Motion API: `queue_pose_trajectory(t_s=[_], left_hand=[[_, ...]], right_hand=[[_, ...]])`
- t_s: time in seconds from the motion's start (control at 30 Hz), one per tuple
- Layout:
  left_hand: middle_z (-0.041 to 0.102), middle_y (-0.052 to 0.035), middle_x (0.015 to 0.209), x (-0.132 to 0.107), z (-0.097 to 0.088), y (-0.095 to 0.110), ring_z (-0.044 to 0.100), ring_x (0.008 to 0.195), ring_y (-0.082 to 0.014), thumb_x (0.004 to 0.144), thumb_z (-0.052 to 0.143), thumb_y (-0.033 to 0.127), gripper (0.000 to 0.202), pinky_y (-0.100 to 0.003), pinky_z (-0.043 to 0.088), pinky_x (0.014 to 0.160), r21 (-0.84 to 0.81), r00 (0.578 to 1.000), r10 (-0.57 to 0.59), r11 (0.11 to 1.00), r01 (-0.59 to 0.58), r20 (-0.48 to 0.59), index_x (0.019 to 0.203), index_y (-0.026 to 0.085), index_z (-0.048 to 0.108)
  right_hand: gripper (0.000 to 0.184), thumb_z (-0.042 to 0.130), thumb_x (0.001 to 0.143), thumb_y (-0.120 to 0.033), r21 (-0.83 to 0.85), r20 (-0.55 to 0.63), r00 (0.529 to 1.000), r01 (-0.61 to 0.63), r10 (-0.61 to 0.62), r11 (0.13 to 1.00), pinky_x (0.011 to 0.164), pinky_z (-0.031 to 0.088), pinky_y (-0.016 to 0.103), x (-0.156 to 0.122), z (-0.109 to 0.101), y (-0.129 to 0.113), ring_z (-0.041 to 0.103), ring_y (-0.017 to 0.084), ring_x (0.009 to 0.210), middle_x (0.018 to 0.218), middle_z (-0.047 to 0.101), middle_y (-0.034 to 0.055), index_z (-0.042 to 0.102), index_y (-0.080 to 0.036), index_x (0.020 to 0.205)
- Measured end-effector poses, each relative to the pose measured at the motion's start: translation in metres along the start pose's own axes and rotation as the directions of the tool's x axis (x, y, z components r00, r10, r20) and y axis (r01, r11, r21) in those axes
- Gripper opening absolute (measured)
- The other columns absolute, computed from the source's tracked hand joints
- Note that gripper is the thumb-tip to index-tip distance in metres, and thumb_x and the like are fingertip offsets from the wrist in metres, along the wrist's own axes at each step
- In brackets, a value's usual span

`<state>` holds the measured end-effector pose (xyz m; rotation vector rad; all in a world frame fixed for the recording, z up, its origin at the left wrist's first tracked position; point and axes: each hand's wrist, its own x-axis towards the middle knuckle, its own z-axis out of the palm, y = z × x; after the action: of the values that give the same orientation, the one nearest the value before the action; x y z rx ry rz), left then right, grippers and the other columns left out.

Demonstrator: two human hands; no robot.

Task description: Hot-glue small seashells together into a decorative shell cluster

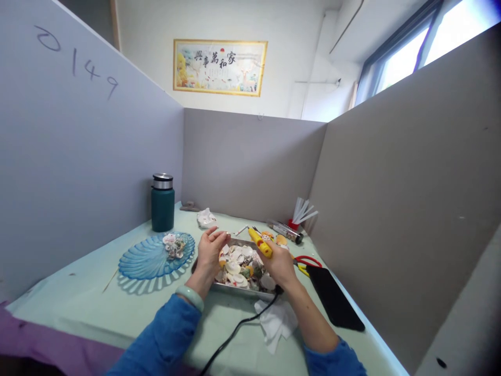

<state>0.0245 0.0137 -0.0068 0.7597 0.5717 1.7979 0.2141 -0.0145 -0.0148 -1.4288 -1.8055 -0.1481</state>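
My right hand (279, 261) is wrapped around a yellow hot glue gun (260, 243), its nozzle pointing up and left, away from me. A black cord (238, 325) runs from below that hand toward the front edge. My left hand (211, 250) has its thumb and forefinger pinched together near the nozzle; what they hold is too small to make out. Beneath and between both hands sits a metal tray (242, 291) heaped with seashells (238, 266), mostly white with some orange ones. At the left, a blue scalloped plate (143, 261) carries a small cluster of shells (174, 246).
A dark green bottle (163, 209) stands behind the plate. Crumpled white tissue (276, 321) lies before the tray, a black phone (334, 297) and red-and-yellow-handled scissors (307, 262) to the right. White glue sticks (302, 211) stand in a red cup at the back. Grey partitions (254, 162) enclose the table.
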Motion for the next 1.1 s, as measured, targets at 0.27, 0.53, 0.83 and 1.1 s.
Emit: queue_pose_trajectory(t_s=[0.27, 0.53, 0.83, 1.1], left_hand=[[0.063, -0.0002, 0.076, -0.001, 0.002, 0.002, 0.064, 0.065, -0.0104, 0.065, 0.073, 0.009, 0.044, -0.028, 0.051, 0.077, -0.002, 1.0, -0.02, 1.0, 0.02, 0.002, 0.1, 0.016, 0.047], [0.063, -0.0008, 0.076, -0.001, 0.002, 0.002, 0.064, 0.066, -0.011, 0.064, 0.074, 0.01, 0.044, -0.031, 0.051, 0.078, 0.022, 1.0, -0.026, 0.999, 0.026, 0.015, 0.099, 0.015, 0.048], [0.063, 0.0, 0.074, -0.003, 0.004, 0.004, 0.064, 0.064, -0.0106, 0.063, 0.073, 0.009, 0.042, -0.029, 0.051, 0.075, 0.026, 0.999, -0.048, 0.999, 0.048, 0.023, 0.097, 0.014, 0.049], [0.062, 0.0012, 0.073, -0.003, 0.003, 0.003, 0.064, 0.062, -0.0105, 0.059, 0.076, 0.01, 0.044, -0.03, 0.052, 0.074, 0.003, 0.998, -0.055, 0.998, 0.055, 0.031, 0.095, 0.015, 0.05]], right_hand=[[0.039, 0.056, 0.083, -0.038, -0.119, 0.18, 0.976, -0.104, 0.125, 0.987, 0.069, 0.039, 0.029, 0.005, -0.007, 0.01, 0.062, 0.025, 0.094, 0.109, 0.066, 0.0078, 0.056, -0.021, 0.118], [0.043, 0.06, 0.082, -0.042, -0.351, 0.224, 0.965, -0.052, 0.138, 0.935, 0.082, 0.038, 0.034, 0.003, -0.006, 0.006, 0.056, 0.027, 0.104, 0.11, 0.063, 0.0136, 0.056, -0.017, 0.118], [0.037, 0.055, 0.085, -0.043, -0.354, 0.314, 0.942, -0.001, 0.119, 0.935, 0.083, 0.035, 0.039, 0.004, -0.003, 0.009, 0.053, 0.029, 0.102, 0.107, 0.062, 0.0133, 0.06, -0.019, 0.113], [0.008, 0.065, 0.081, -0.027, -0.21, 0.281, 0.945, 0.23, -0.166, 0.95, 0.08, 0.032, 0.034, 0.006, -0.013, 0.008, 0.048, 0.021, 0.091, 0.09, 0.061, 0.0043, 0.072, -0.024, 0.08]])
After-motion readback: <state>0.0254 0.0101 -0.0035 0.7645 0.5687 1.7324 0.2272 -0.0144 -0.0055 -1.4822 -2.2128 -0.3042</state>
